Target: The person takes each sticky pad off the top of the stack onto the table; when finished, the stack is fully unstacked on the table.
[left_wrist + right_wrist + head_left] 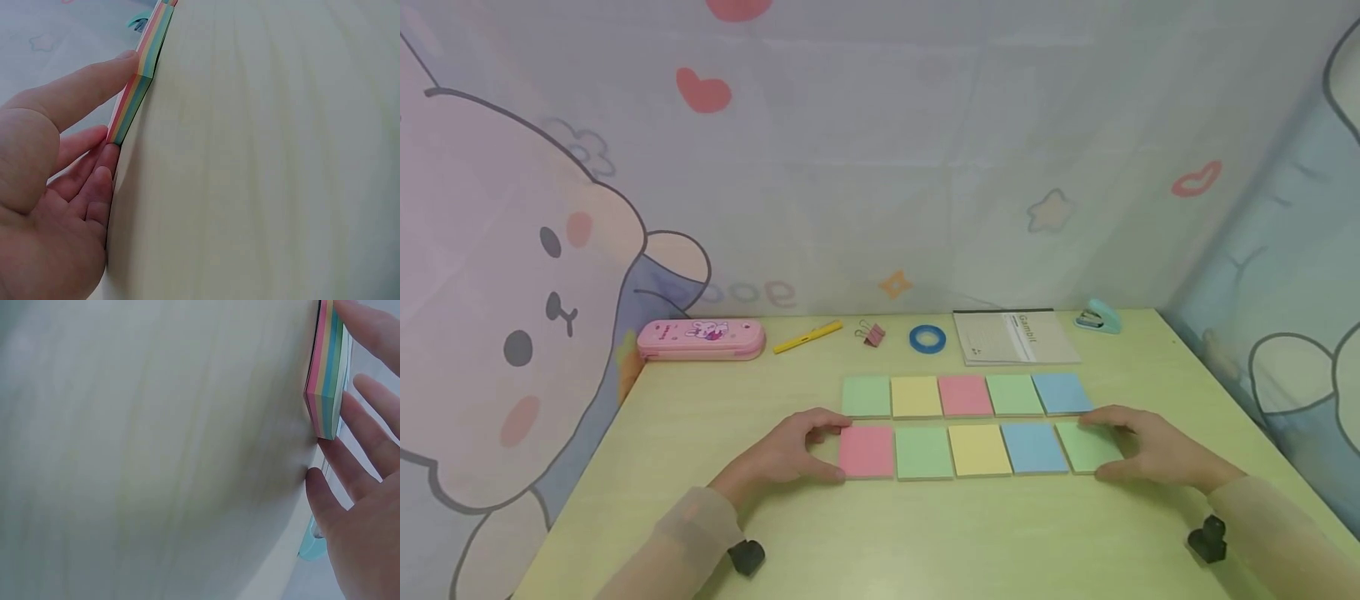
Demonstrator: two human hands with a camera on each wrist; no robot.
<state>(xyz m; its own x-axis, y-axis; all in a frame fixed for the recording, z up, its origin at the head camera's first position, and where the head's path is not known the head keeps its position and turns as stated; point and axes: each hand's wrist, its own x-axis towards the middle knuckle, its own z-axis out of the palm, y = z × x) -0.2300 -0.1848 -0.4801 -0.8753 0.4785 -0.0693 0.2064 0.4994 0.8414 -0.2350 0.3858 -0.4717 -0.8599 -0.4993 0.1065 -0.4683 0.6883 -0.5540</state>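
Ten-odd square sticky note pads lie in two rows. My left hand [792,450] is at the left end of the near row, thumb and fingertips at the near and far edges of a pink sticky note pad [867,452]. My right hand [1146,446] holds a green sticky note pad [1086,447] at the other end the same way. Between them lie green [923,453], yellow [979,450] and blue [1033,447] pads. Layered colours show on the pads' sides in both wrist views.
Behind the far row, which ends in a blue pad [1062,393], lie a pink pencil case [702,340], yellow pen [808,336], binder clip [873,335], blue tape roll [928,339], notebook [988,337] and teal stapler [1099,317]. A printed cloth hangs behind the table.
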